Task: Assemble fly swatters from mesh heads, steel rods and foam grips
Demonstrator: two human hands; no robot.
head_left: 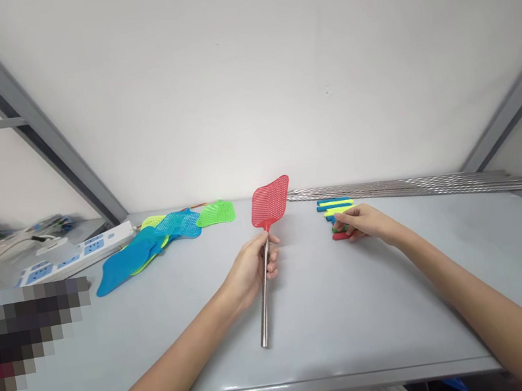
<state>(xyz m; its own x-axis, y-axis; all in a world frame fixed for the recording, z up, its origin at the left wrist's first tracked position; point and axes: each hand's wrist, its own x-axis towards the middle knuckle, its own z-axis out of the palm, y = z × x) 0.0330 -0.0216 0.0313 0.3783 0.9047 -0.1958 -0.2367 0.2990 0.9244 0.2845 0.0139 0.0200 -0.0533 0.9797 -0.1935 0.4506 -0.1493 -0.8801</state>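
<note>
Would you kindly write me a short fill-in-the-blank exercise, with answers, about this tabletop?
1. The left hand holds a metal rod with a ____ mesh head at its far end.
2. The ____ hand is at the short coloured pieces.
3. The loose mesh head nearest the held one is ____.
4. The power strip lies toward the picture's ____ edge.

Missing words: red; right; green; left.

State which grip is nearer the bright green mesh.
Left. The left grip, around a metal rod, is to the right and front of the green mesh; the right grip is farther right, at the coloured sticks.
</note>
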